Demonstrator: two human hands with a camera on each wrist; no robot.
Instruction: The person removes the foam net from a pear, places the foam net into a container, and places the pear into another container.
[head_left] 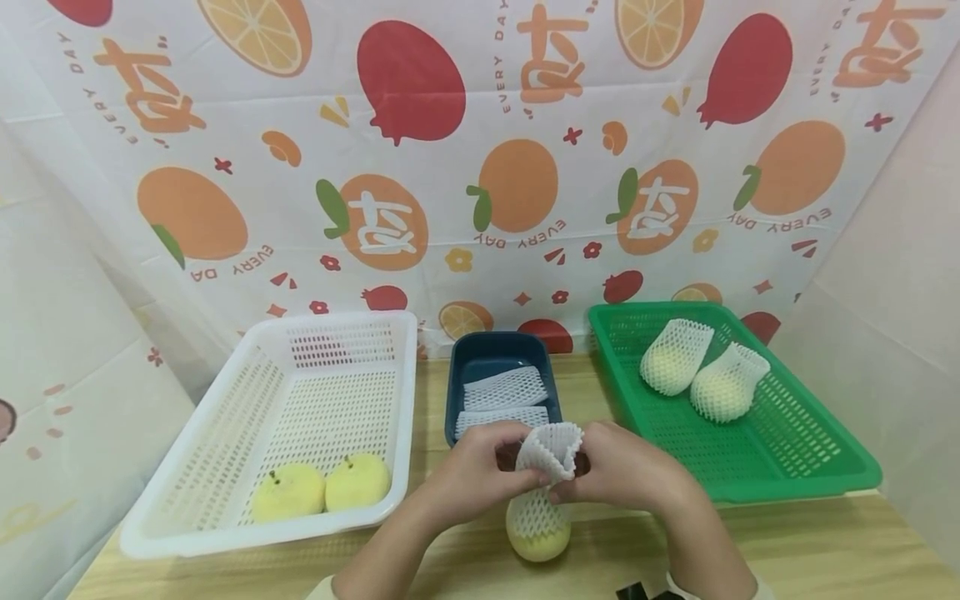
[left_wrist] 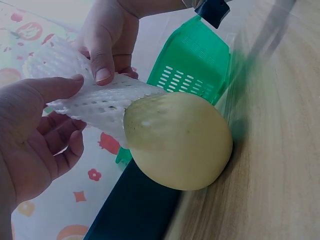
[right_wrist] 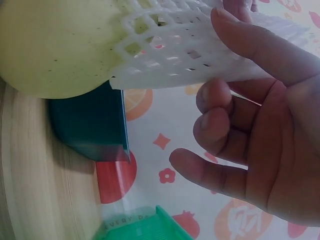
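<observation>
A round, pale yellow pear point(head_left: 538, 546) rests on the wooden table, its upper part inside a white foam net sleeve point(head_left: 542, 508). My left hand point(head_left: 480, 471) pinches the sleeve from the left, thumb across the mesh. From the right, my right hand point(head_left: 622, 467) pinches the same sleeve. The sleeve's open end stands up between both hands, above the fruit. In the left wrist view the pear's point(left_wrist: 182, 145) lower part is bare. Thumb and fingers of the right hand point(right_wrist: 260, 140) are on either side of the mesh in the right wrist view.
To the left, a white basket point(head_left: 408, 392) holds two bare pears point(head_left: 356, 481). Behind my hands, a dark blue tray point(head_left: 459, 367) contains flat foam sleeves point(head_left: 506, 389). A green basket point(head_left: 787, 492) at right holds two sleeved pears point(head_left: 723, 387). Fruit-printed cloth point(head_left: 450, 167) hangs behind.
</observation>
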